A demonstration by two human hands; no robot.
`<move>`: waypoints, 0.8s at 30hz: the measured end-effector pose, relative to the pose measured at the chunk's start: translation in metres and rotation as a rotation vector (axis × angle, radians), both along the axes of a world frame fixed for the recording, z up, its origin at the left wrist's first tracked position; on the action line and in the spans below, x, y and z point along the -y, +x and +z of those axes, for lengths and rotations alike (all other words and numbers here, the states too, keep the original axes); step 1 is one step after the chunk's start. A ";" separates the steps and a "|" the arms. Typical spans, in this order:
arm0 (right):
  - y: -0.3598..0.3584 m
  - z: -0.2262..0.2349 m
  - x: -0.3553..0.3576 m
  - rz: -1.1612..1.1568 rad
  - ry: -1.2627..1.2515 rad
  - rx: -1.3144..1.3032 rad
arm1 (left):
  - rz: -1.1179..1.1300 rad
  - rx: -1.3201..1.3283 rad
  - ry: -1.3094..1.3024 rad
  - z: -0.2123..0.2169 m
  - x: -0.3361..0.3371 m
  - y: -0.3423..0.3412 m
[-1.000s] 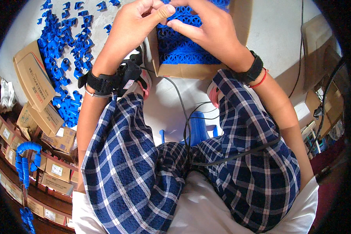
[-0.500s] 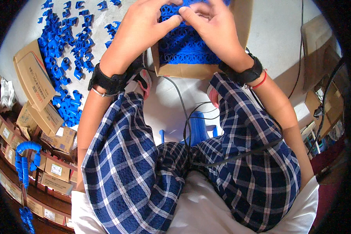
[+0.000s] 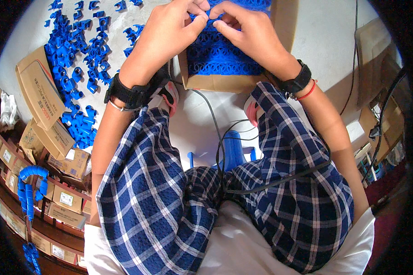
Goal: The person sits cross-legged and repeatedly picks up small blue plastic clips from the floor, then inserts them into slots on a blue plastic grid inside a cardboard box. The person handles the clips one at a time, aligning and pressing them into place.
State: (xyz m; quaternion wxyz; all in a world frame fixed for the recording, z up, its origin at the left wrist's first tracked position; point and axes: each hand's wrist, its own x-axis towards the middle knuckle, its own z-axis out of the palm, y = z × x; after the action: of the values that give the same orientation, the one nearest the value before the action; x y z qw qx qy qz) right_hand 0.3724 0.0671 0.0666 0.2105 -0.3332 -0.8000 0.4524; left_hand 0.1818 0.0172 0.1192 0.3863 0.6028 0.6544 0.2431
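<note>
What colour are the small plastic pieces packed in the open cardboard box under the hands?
Bright blue pieces, seen best in the head view.

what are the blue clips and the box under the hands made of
Blue clips: likely moulded plastic, given the uniform bright blue and identical curved shapes with a slight sheen. Box: corrugated cardboard by its look, matte brown with a raw cut edge. Both hands work over it.

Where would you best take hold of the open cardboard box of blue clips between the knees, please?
Probably the cardboard box by its near wall, reaching from the person's side. That edge is bare, while both hands, left hand and right hand, work over the blue clips filling the middle.
</note>
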 end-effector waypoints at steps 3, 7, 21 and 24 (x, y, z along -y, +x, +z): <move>0.002 0.001 0.005 -0.001 -0.337 0.018 | -0.043 -0.083 0.004 -0.010 0.005 -0.006; -0.002 -0.003 0.014 -0.082 -0.722 -0.146 | -0.215 -0.249 -0.154 -0.014 0.007 -0.013; 0.000 -0.016 0.031 0.114 -0.044 0.171 | -0.046 -0.051 -0.042 -0.020 0.003 -0.019; 0.000 -0.023 0.044 0.191 -0.026 0.270 | -0.064 -0.079 -0.045 -0.021 0.004 -0.021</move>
State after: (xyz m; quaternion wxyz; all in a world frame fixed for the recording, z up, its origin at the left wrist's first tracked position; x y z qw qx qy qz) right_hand 0.3723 0.0234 0.0434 0.0529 -0.3163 -0.8431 0.4316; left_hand 0.1608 0.0135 0.0979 0.3813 0.6235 0.6550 0.1918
